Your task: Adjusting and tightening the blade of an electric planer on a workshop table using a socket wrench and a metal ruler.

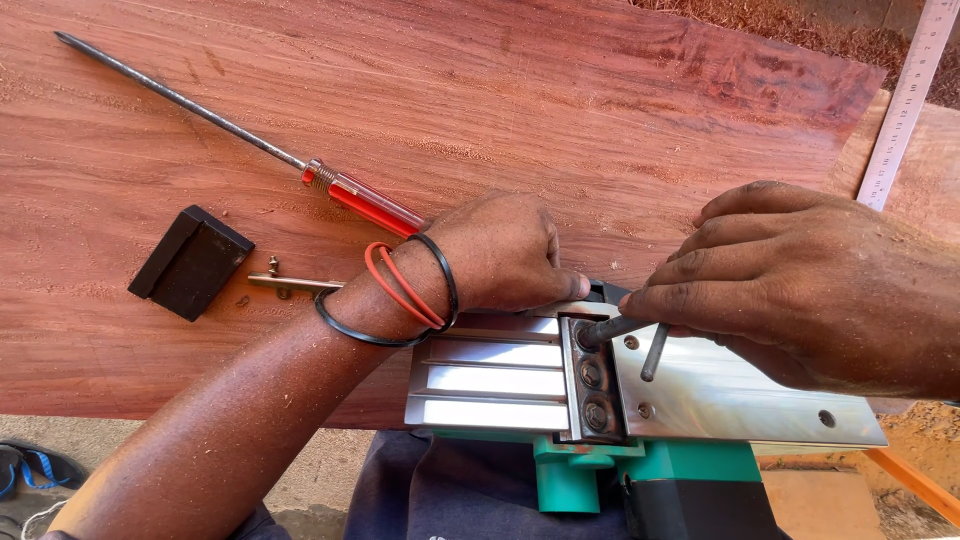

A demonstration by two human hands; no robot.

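Observation:
A teal electric planer (690, 470) lies upside down in front of me, its shiny metal sole plate (740, 395) facing up. My left hand (505, 250), with black and red bands on the wrist, presses on the planer's top edge beside the blade drum (592, 385). My right hand (800, 285) grips a small L-shaped hex key (650, 345) whose tip sits in the uppermost bolt of the drum. Two more bolts show below it.
A wide reddish wooden board (480, 110) dusted with sawdust lies under my hands. On it rest a long screwdriver with a red handle (365, 200), a black block (190, 262) and a small metal key (285, 283). A steel ruler (905, 100) lies at the right. A sandal (30, 468) is on the floor.

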